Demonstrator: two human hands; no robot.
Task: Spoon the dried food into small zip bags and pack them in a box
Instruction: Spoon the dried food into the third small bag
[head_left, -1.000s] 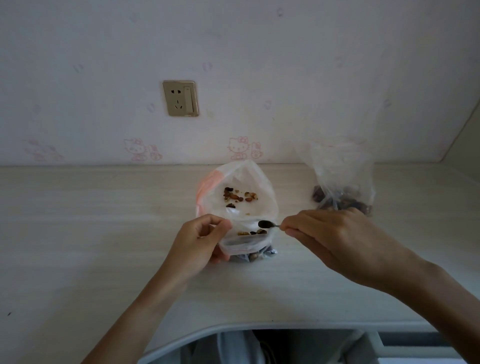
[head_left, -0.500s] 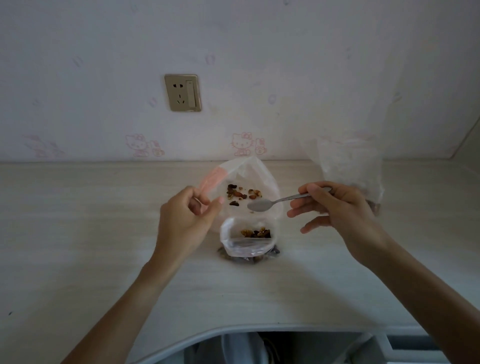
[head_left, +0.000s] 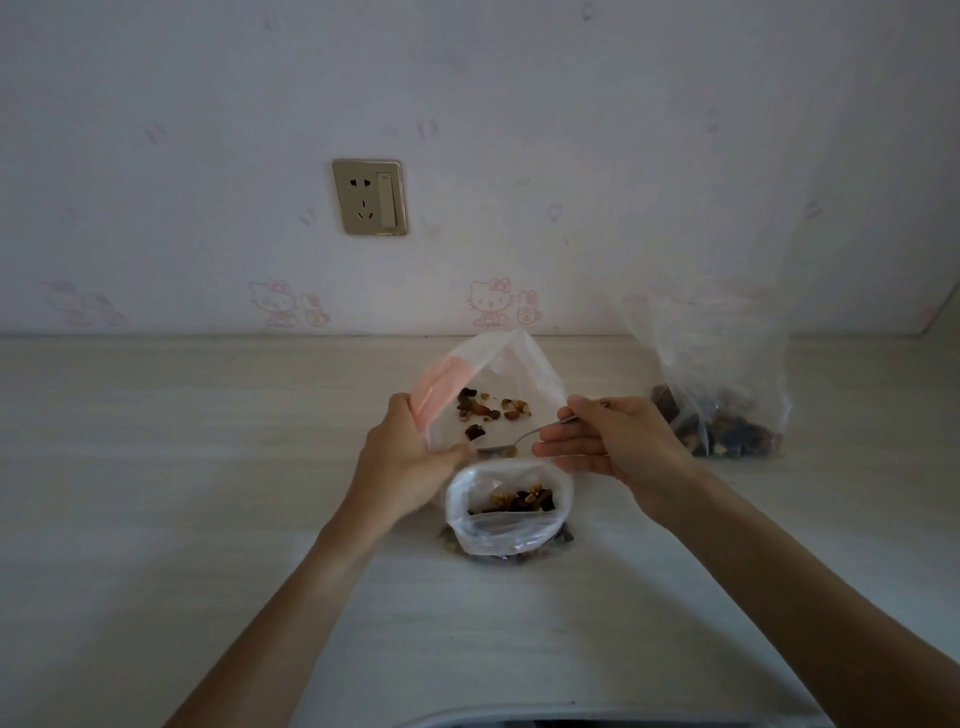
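- Half a second ago the left hand (head_left: 410, 457) was up at the pink edge of the large bag (head_left: 498, 395); now it is lower and grips the near-left rim of this bag, fingers curled on the plastic, so the mouth is held wide open.
- The right hand (head_left: 608, 441) came closer, and the spoon (head_left: 514, 442) — before above the opening — now reaches into the large bag, its bowl low at the near rim. The thumb and upper fingers hold the handle; the lower fingers are stretched out.
- My judgement: this is a new scoop in progress, and the filling is not yet finished.
- The dried food (head_left: 491, 410) lies as a small scatter inside the large bag (little seems left there).
- The small zip bag (head_left: 506, 506) stands open on the desk (head_left: 182, 493), just in front of the large bag, partly filled; neither hand touches it.
- Count: one spoon, one large bag in use, one small zip bag, and one more clear bag (head_left: 722, 415) with dark pieces at the right, well apart — three bags together.
- Hands: two. Box: none is in view, so packing is not started.
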